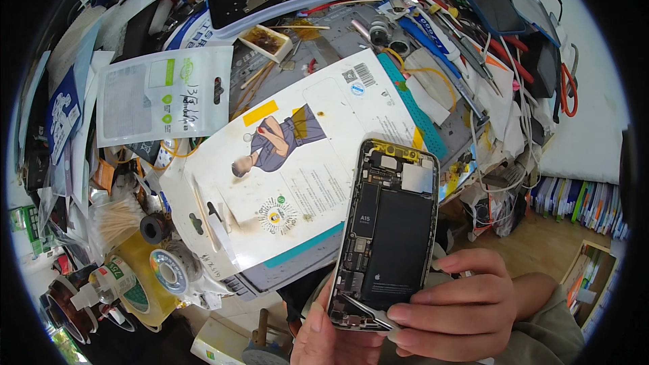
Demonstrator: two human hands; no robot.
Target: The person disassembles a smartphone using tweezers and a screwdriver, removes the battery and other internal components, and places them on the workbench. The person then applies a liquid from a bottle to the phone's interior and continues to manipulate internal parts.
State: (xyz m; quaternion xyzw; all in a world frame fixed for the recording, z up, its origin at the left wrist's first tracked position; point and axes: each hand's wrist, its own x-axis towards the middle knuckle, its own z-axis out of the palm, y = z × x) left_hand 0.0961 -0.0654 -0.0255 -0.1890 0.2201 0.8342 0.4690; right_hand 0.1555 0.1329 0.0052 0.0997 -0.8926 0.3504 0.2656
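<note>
opened phone [400, 233] sits in the left hand [318, 343], by the grey mat [287, 275], thumb at its lower left corner, other fingers hidden. the right hand [460, 304] pinches silver tweezers [370, 310] over its bottom end; whether the tips touch, i can't tell. a slipping tip could nick the black battery [399, 250]. beyond lies a white package [304, 186].

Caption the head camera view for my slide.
By a cluttered grey mat, the left hand holds an opened phone, the right hand tweezers at its lower end.

Phone-repair workshop | opened phone [399, 236] | tweezers [366, 309] | wire reel [161, 263] | crowded tools [428, 42]
</note>
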